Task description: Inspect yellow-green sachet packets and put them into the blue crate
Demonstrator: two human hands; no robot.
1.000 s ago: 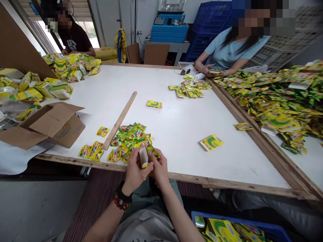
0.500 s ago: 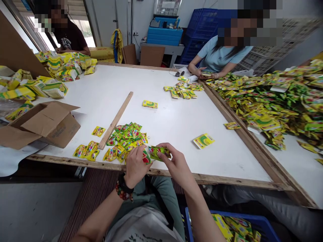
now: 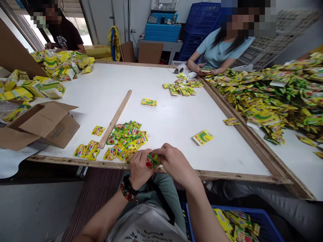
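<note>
My left hand (image 3: 141, 168) is closed around a small green box (image 3: 152, 161) printed with red watermelon, held just above the table's front edge. My right hand (image 3: 176, 164) is closed at the box's right end, its thumb and fingertips pinching green sachets that mostly disappear behind the fingers. Just beyond and left of my hands lies a heap of green and yellow sachets (image 3: 128, 134). A few yellow sachets (image 3: 87, 150) rest left of a wooden strip (image 3: 115, 119).
A flat yellow box (image 3: 203, 137) and another yellow box (image 3: 149, 102) lie on the white table (image 3: 176, 124). An open carton (image 3: 62, 126) stands left. Packets pile up (image 3: 290, 90) beyond the right wooden rail. A blue crate (image 3: 267, 222) is below. Two people sit across.
My hands have come together, and the sachets in my right hand are now largely hidden at the box. The view has shifted slightly.
</note>
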